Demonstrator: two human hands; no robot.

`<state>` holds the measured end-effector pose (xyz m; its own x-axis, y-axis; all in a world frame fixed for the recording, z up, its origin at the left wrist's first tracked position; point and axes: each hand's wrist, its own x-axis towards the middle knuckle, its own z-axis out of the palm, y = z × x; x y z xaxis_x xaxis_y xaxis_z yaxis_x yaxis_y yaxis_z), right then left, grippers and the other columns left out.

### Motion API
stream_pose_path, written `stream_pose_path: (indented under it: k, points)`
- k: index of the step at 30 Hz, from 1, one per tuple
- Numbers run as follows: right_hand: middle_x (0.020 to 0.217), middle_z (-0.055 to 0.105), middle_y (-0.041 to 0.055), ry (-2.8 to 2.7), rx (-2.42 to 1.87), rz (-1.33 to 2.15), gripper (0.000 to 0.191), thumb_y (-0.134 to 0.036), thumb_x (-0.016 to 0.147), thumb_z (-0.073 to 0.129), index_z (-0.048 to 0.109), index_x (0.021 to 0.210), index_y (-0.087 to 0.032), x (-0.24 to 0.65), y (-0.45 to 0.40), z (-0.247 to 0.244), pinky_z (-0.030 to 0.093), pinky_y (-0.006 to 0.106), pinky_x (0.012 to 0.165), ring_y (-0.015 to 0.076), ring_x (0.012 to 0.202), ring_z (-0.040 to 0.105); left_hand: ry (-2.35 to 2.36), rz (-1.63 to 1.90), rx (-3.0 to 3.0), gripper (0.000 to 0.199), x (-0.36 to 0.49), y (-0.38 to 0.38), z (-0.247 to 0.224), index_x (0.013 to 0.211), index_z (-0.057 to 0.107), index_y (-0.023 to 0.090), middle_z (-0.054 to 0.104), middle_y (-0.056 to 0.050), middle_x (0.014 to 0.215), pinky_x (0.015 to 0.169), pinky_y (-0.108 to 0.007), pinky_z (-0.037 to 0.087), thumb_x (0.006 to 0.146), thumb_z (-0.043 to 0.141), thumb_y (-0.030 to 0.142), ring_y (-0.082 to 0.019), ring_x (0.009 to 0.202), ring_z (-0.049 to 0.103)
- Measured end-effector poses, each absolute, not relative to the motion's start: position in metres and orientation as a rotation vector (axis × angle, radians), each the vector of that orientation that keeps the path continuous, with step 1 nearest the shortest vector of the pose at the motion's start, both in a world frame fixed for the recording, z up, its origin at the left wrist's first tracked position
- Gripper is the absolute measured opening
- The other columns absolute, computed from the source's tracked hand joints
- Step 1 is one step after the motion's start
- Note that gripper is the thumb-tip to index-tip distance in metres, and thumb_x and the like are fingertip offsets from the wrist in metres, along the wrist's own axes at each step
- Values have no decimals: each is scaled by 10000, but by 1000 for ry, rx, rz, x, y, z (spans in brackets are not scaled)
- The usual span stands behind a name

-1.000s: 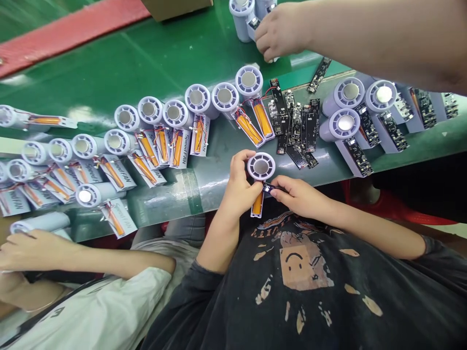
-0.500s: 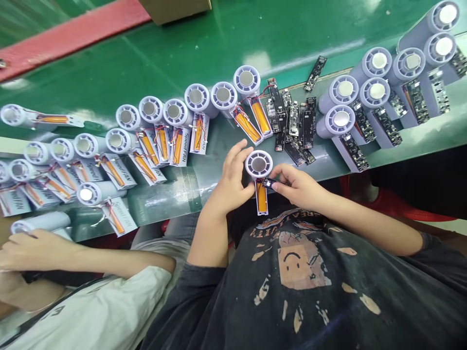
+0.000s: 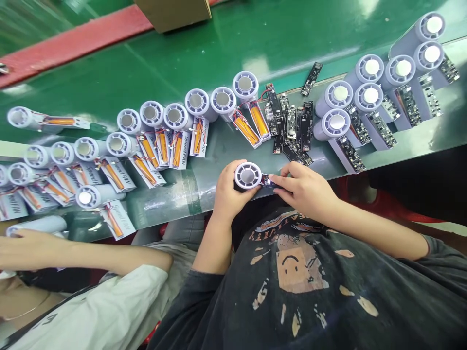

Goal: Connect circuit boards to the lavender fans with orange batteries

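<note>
My left hand [image 3: 229, 195] is wrapped round the head of a pale purple handheld fan [image 3: 248, 175], whose round vent with a grey centre faces up. To the right of that head, my right hand [image 3: 305, 188] has its fingers closed on a small black circuit board [image 3: 267, 180]. The board lies along the fan's handle side, partly under my fingertips. Whether it is seated in the handle, I cannot tell. The orange battery of this fan is hidden from sight.
Loose circuit boards [image 3: 292, 121] lie piled beyond my hands. Fans with orange batteries [image 3: 245, 127] stand to the left, and fans with boards fitted [image 3: 350, 153] to the right. A co-worker's arm [image 3: 91, 257] reaches in at lower left. A cardboard box [image 3: 175, 14] sits at the back.
The fan has shifted slightly left and turned, so its battery no longer shows. The circuit board now lies beside the fan head, with my right hand further over it. The co-worker's arm moved left.
</note>
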<state>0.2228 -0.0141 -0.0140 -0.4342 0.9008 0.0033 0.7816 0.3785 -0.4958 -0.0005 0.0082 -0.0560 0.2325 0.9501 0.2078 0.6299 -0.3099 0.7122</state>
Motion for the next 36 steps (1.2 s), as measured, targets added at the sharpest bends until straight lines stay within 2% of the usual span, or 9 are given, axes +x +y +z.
stream_pose_path:
  k: [6,10,23,25,28,30,32,34,36]
  points:
    - [966,598,113,-2284,-1420,485,323,-335,922,583,718,1179,-194,219,-13,-24,439,394,802,229,843,474,1490,862,2084,582,1,5,-59,1185,524,210,641,-82,1166,978,-410,473,702,815,352,-259,1114,609]
    - [970,591,116,-2250,-1410,505,325,-273,946,526,713,1194,-176,219,-16,-25,425,385,820,222,860,470,1493,886,2113,580,0,5,-61,1177,520,213,640,-79,1150,960,-404,478,711,811,399,-254,1096,613]
    - [981,578,78,-2225,-1578,683,271,-302,936,569,720,1161,-310,216,-8,-25,344,372,801,229,919,460,1453,932,2164,621,0,4,-65,1211,498,216,633,-77,1140,950,-412,482,731,788,483,-253,1084,617]
    - [1100,581,93,-2256,-1610,628,333,-341,935,568,664,1252,-314,214,-11,-28,343,400,848,254,998,462,1459,927,2164,628,-1,4,-66,1225,490,216,627,-80,1148,963,-421,478,737,784,479,-257,1096,613]
    - [1348,500,130,-2348,-1634,467,548,-430,930,552,469,1454,-288,210,-15,-31,296,481,979,322,1183,410,1447,865,2156,648,-3,3,-60,1273,466,216,616,-96,1183,993,-436,467,758,762,474,-267,1136,597]
    - [1428,442,141,-2394,-1631,404,657,-468,919,546,357,1518,-274,208,-16,-32,236,525,1045,354,1257,367,1429,764,2153,751,-3,3,-49,1369,399,210,589,-122,1255,1023,-455,452,762,748,483,-282,1195,567]
    - [1459,413,131,-2410,-1599,416,713,-459,891,574,314,1532,-284,209,-15,-30,195,545,1082,364,1292,346,1404,695,2219,812,1,3,-34,1436,348,209,544,-144,1349,1089,-501,390,772,729,478,-309,1283,506]
    - [1479,382,121,-2381,-1531,481,758,-431,848,612,310,1527,-283,216,-12,-27,203,532,1099,354,1317,336,1388,654,2369,677,7,3,-21,1400,439,238,549,-122,1372,1157,-557,270,804,701,425,-326,1337,455]
    - [1477,366,120,-2287,-1485,540,768,-402,818,621,325,1513,-263,227,-12,-25,252,505,1091,334,1328,336,1379,581,2518,396,14,4,-14,1237,604,271,623,-79,1286,1175,-589,188,851,657,344,-323,1315,476]
